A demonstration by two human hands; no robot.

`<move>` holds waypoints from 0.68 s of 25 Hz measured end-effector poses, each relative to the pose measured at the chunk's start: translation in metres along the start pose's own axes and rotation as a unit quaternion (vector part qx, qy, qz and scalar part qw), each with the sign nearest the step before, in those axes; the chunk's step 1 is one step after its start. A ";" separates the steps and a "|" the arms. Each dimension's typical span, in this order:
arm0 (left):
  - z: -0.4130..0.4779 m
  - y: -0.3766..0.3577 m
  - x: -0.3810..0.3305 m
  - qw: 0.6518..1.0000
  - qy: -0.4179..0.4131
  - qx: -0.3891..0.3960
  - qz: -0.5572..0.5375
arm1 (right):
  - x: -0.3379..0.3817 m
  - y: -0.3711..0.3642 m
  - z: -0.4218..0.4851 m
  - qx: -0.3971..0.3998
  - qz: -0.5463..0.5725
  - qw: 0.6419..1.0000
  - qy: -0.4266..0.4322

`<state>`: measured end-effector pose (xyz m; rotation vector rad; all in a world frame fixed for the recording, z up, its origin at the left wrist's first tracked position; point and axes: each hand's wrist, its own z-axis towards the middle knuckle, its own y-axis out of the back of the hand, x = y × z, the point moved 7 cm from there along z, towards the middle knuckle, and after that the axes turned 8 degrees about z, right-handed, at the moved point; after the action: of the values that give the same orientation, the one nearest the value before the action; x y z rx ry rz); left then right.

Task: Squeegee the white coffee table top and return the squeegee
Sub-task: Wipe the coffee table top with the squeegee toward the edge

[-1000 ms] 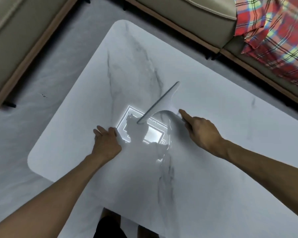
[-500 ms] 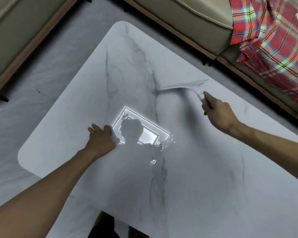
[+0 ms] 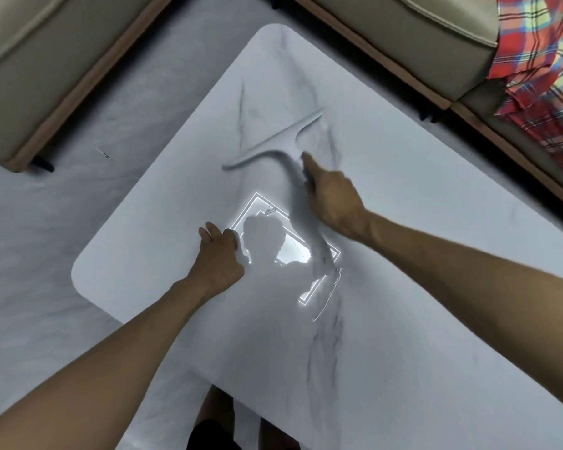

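We are in a home living room: a low white marble-look table (image 3: 420,319) with rounded corners stands on a pale marbled floor (image 3: 46,254), hemmed in by seating. Beige cushioned sofas (image 3: 403,37) on wooden bases sit along two of its sides, and a red plaid blanket (image 3: 540,60) is draped over the one at the right.

I saw right hand (image 3: 333,203) gripped squeegee (image 3: 273,142) | blade lay on coffee table (image 3: 403,254) | left hand (image 3: 220,258) pressed tabletop
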<state>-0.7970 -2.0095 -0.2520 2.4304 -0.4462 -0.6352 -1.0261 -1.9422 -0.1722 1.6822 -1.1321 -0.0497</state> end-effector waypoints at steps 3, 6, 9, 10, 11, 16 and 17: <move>-0.007 -0.004 0.008 0.999 -0.017 -0.026 -0.008 | -0.026 -0.018 -0.055 0.045 -0.041 0.997 0.038; -0.009 -0.006 0.010 0.998 -0.036 -0.054 0.023 | -0.079 -0.014 -0.109 0.082 -0.114 0.989 0.054; -0.013 -0.003 -0.005 0.993 -0.052 -0.089 0.059 | -0.132 0.002 -0.158 0.090 -0.173 0.980 0.042; -0.015 -0.006 -0.013 0.992 -0.058 -0.093 0.065 | -0.148 0.011 -0.172 0.088 -0.180 0.979 0.029; -0.018 -0.011 -0.022 0.992 -0.065 -0.088 0.066 | -0.163 0.020 -0.185 0.087 -0.185 0.979 0.011; -0.023 -0.041 -0.042 0.998 -0.020 -0.004 0.051 | -0.199 0.068 -0.216 0.093 -0.187 0.977 -0.050; -0.021 -0.042 -0.043 0.999 -0.009 0.004 0.047 | -0.197 0.077 -0.211 0.065 -0.158 0.984 -0.057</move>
<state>-0.8147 -1.9483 -0.2476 2.3980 -0.5680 -0.6151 -1.0723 -1.6526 -0.1127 1.9846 -0.9590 -0.2806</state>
